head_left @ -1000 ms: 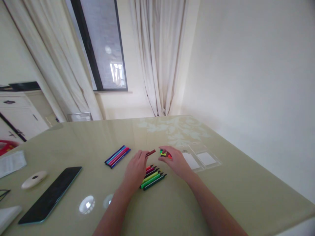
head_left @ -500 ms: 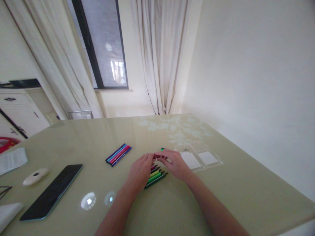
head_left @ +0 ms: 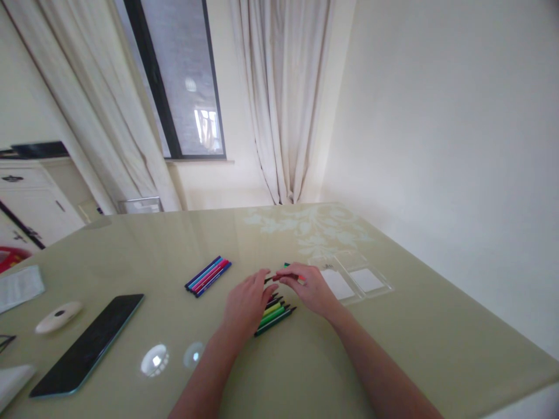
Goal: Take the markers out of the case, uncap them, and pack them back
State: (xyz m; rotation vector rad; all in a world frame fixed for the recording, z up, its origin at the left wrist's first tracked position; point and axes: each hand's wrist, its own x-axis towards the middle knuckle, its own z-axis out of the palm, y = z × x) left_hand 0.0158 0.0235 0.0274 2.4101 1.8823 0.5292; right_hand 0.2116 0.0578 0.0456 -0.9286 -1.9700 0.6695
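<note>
My right hand (head_left: 308,285) pinches a slim red marker (head_left: 279,277) in its fingertips, dark tip pointing left. Facing it, my left hand (head_left: 247,304) has thumb and forefinger parted around that tip; I see no firm contact. Under my hands, several markers lie side by side on the table, their dark tips toward the right. A dark green marker (head_left: 275,322) is nearest me, a bright green marker (head_left: 273,316) beside it, then yellow and darker ones partly covered by my left hand. A green end of something (head_left: 286,265) pokes out beyond my right hand.
Blue, pink and purple markers (head_left: 208,276) lie grouped left of my hands. A clear plastic case (head_left: 351,286) with white inserts is at the right. Farther left are a black tablet (head_left: 89,343), a white oval object (head_left: 59,317) and a pale sheet (head_left: 21,288) on the glossy table (head_left: 437,337).
My left fingers have parted and drawn back a little from the red marker, baring its dark tip. My right hand still pinches it. The whole view has shifted slightly.
</note>
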